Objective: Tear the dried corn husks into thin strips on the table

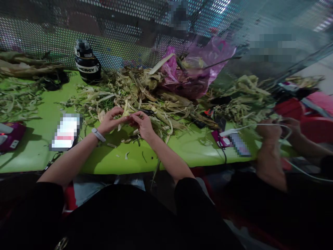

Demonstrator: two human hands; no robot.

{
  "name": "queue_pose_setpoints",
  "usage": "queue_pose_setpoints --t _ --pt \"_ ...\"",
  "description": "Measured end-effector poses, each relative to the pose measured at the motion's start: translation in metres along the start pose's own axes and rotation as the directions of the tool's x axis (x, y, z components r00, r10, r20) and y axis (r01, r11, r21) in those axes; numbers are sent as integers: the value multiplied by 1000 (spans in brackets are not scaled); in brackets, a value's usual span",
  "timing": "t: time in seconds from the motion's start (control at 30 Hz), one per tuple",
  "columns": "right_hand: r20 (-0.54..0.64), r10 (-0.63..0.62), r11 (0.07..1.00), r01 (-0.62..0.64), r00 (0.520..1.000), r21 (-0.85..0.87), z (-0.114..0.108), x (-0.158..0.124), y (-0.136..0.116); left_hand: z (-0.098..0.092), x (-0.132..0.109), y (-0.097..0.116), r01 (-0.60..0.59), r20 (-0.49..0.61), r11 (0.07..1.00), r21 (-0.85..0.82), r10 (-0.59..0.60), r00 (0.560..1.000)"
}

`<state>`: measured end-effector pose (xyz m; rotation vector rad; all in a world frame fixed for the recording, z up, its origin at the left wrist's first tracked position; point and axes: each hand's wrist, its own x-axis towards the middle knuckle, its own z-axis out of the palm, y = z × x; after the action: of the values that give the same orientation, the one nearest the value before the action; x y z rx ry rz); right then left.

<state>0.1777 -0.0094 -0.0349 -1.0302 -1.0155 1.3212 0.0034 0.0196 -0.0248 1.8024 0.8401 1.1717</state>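
My left hand (111, 120), with a white band on the wrist, and my right hand (143, 125) meet over the green table (109, 159). Both pinch a small pale yellow piece of husked plant (126, 116) between the fingertips. The hands are at the front edge of a big pile of dry husks and leaves (145, 93). Small scraps lie on the table under the hands.
A phone (67, 132) lies left of my hands, a black bottle (87, 62) stands behind. A pink plastic bag (197, 69) rests on the pile. At the right another person's hands (267, 132) work near a white cable and a second phone (238, 143). A perforated screen backs the table.
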Motion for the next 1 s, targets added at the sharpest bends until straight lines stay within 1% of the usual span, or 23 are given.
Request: queue_pose_setpoints --t 0.03,0.1,0.13,0.2,0.27,0.33,0.4,0.47,0.5,0.53,0.6,0.67,0.7,0.77,0.87,0.93,1.0 --pt "9 -38 998 38 999 -43 -1 0 1 1 0 -1 26 -12 999 -36 -27 1000" --pt "49 -171 964 178 984 -197 -5 1 0 2 0 -3 100 -13 985 -138 -103 995" --pt "84 -252 919 265 964 -293 -7 1 0 2 0 -3 135 -8 972 -190 -139 990" --pt "181 -371 785 411 911 -463 -9 0 -3 3 0 -5 181 0 947 -265 -188 982" --pt "256 -412 682 483 874 -549 -10 -1 -4 4 1 -7 187 -10 944 -271 -197 980" --pt "285 -392 657 483 875 -579 -9 -3 -3 4 2 -10 147 -67 970 -195 -163 984" --pt "267 -336 692 429 903 -581 -7 -5 0 4 3 -13 77 -169 994 -79 -89 982" --pt "251 -259 759 357 933 -544 -5 -7 3 3 4 -15 28 -241 1000 13 -24 970" --pt "248 -226 795 325 942 -512 -4 -8 3 2 4 -15 22 -244 999 32 -13 970" --pt "246 -203 825 301 948 -478 -4 -8 3 1 4 -15 30 -222 999 29 -23 975" --pt "238 -191 859 279 952 -429 -3 -8 2 0 3 -13 83 -128 995 -46 -88 988" --pt "208 -218 859 289 954 -424 -4 -7 0 -1 2 -11 157 -29 972 -173 -164 986" --pt "193 -233 854 295 953 -429 -5 -6 -1 -1 2 -10 188 -7 953 -237 -195 981" --pt "169 -237 861 288 957 -419 -7 -3 -2 -2 2 -8 228 -28 910 -345 -253 967" --pt "159 -196 898 242 968 -368 -8 -1 -3 -3 4 -6 277 -66 850 -448 -340 938" --pt "159 -185 911 230 970 -343 -8 -1 -4 -3 5 -4 300 -29 824 -480 -357 934" --pt "159 -192 914 235 968 -332 -8 0 -5 -3 5 0 311 22 806 -504 -348 937"
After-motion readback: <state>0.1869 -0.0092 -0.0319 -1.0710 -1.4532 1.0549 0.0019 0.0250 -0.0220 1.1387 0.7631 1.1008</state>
